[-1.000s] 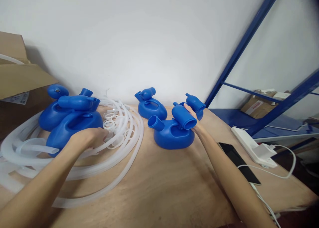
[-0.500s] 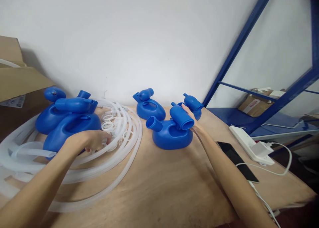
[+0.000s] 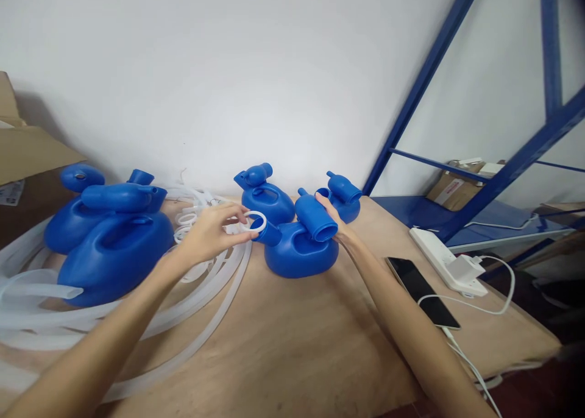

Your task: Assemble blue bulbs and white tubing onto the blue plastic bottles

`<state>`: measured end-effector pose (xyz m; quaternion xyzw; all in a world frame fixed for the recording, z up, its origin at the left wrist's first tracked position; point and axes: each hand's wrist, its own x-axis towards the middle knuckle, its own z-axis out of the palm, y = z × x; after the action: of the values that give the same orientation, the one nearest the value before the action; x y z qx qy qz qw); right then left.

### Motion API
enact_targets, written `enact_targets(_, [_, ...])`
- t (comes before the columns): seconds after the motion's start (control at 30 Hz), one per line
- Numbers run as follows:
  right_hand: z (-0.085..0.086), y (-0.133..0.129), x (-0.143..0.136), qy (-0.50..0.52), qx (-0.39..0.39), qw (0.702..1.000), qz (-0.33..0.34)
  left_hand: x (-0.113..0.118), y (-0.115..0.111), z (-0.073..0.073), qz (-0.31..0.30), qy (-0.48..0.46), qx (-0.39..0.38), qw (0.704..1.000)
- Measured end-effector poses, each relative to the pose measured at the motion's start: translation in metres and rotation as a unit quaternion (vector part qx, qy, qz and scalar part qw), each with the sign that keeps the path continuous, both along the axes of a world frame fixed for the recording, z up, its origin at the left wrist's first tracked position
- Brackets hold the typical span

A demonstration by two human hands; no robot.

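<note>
Over the counter, left fingers pinch a ring at the spout, seemingly unseated. Right fingers grip the blue bottle.

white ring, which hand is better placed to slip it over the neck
Left, probably: the left hand pinches the white ring at the neck, while the right hand sits across the bottle.

White ring at the mouth of a blue bottle.
The bottle is standing upright, its open neck slanting to the left; the ring is tilted, contact unclear. Over the bottle's top, a blue cap lies sideways.
</note>
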<state>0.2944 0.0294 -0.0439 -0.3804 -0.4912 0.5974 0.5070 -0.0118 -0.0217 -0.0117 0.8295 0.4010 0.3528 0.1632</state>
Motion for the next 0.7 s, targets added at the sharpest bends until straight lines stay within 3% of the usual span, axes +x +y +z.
enact_targets(0.1, [0.003, -0.003, -0.001, 0.027, -0.008, 1.0, 0.005, 0.014, 0.008, -0.016, -0.011, -0.001, -0.048, 0.999])
enact_targets(0.23, [0.003, -0.005, -0.002, 0.036, -0.014, 0.999, 0.0, 0.007, 0.01, -0.017, -0.021, 0.002, -0.107, 0.994])
enact_targets(0.37, [0.004, -0.006, -0.002, 0.03, -0.017, 0.999, -0.014, 0.01, 0.009, -0.018, -0.025, 0.073, -0.063, 0.995])
enact_targets(0.5, [0.005, -0.006, -0.003, 0.019, -0.021, 1.0, -0.01, 0.031, 0.011, -0.035, -0.003, 0.125, -0.029, 0.992])
enact_targets(0.7, [-0.001, 0.001, -0.003, -0.008, -0.028, 1.0, 0.004, 0.056, 0.016, -0.064, -0.005, -0.008, 0.046, 0.999])
